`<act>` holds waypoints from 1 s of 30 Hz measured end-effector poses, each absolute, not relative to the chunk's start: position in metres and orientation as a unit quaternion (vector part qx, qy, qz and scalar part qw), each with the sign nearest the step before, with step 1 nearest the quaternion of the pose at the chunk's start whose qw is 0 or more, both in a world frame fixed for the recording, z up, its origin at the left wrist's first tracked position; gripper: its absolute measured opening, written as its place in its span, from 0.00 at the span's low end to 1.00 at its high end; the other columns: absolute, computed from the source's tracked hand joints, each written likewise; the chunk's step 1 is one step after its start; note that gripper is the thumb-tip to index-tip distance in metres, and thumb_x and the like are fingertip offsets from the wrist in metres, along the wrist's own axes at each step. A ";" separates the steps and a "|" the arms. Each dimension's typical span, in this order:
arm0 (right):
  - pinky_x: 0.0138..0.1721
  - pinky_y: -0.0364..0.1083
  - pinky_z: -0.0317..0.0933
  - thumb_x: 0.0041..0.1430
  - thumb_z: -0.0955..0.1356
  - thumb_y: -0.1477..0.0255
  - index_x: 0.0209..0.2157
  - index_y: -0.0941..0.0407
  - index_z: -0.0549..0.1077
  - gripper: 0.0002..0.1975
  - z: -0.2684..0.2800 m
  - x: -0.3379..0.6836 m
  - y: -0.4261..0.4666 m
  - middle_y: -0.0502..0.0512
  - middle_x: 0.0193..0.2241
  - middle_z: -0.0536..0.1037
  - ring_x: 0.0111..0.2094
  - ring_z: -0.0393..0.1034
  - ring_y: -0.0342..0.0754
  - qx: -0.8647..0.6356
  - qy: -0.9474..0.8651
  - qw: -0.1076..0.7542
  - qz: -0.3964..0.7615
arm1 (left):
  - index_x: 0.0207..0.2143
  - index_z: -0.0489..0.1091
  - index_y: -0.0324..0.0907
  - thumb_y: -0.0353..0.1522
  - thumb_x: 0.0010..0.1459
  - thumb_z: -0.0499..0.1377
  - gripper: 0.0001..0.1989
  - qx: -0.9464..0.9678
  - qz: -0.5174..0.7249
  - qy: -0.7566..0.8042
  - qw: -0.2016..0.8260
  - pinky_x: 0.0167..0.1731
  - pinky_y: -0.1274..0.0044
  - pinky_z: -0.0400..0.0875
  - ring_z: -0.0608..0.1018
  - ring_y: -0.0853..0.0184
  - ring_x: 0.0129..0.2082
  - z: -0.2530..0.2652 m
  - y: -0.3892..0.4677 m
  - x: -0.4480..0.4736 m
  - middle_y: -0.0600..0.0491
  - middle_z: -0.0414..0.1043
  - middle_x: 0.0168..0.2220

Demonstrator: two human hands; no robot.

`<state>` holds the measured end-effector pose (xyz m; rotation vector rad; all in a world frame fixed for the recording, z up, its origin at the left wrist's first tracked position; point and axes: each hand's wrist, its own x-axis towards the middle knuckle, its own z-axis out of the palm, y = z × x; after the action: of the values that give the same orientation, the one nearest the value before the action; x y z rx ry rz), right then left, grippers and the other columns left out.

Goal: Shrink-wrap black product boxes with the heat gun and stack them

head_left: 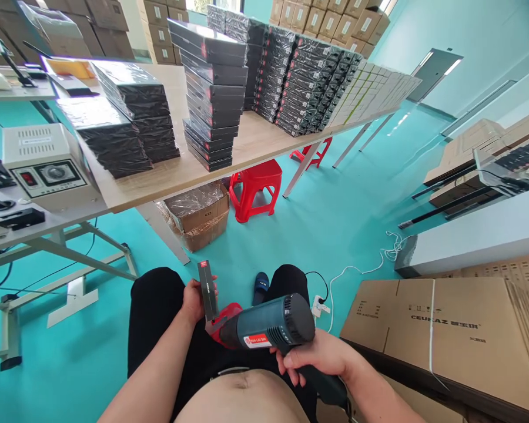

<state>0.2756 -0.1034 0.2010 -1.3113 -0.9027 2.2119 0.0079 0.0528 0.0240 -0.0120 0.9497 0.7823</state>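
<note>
A slim black box (208,296) with a red end is gripped in my left hand (193,301), held upright on edge above my lap. My right hand (315,355) is wrapped round the handle of a dark teal heat gun (268,320). The gun's red, flared nozzle (224,320) points left, close against the lower end of the box; whether the two touch I cannot tell. A tall stack of similar black boxes (216,97) stands on the wooden table (255,132) ahead, with film-wrapped black boxes (132,111) left of it.
A beige control unit (48,164) sits on the left bench. Under the table are a red stool (258,185) and an open carton (203,217). A large strapped carton (423,329) stands close on my right. White cable (357,269) and a power strip (321,308) lie on the floor.
</note>
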 end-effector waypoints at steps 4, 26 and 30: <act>0.22 0.42 0.62 0.47 0.68 0.72 0.40 0.62 0.74 0.16 0.192 0.282 -0.116 0.55 0.27 0.76 0.22 0.69 0.43 -0.515 -0.273 0.242 0.776 | 0.47 0.69 0.37 0.50 0.52 0.50 0.30 0.098 0.343 0.394 0.847 0.28 0.68 0.71 0.77 0.58 0.30 0.029 0.051 0.007 0.44 0.74 0.33; 0.25 0.41 0.61 0.52 0.67 0.68 0.42 0.59 0.73 0.15 0.177 0.318 -0.092 0.55 0.31 0.75 0.27 0.69 0.43 -0.545 -0.139 0.447 0.695 | 0.39 0.72 0.41 0.31 0.47 0.60 0.13 0.544 0.346 0.466 0.606 0.40 0.72 0.67 0.73 0.62 0.37 0.019 0.043 0.025 0.53 0.73 0.35; 0.25 0.42 0.62 0.52 0.67 0.68 0.42 0.59 0.73 0.15 0.177 0.315 -0.088 0.55 0.31 0.75 0.26 0.69 0.43 -0.550 -0.147 0.432 0.699 | 0.40 0.73 0.42 0.30 0.45 0.59 0.16 0.554 0.345 0.472 0.593 0.42 0.71 0.66 0.73 0.61 0.38 0.018 0.044 0.024 0.52 0.73 0.35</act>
<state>0.3154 -0.0882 0.1773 -1.3714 -0.3652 1.7429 0.0243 0.0435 0.0178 1.2874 1.0982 0.8028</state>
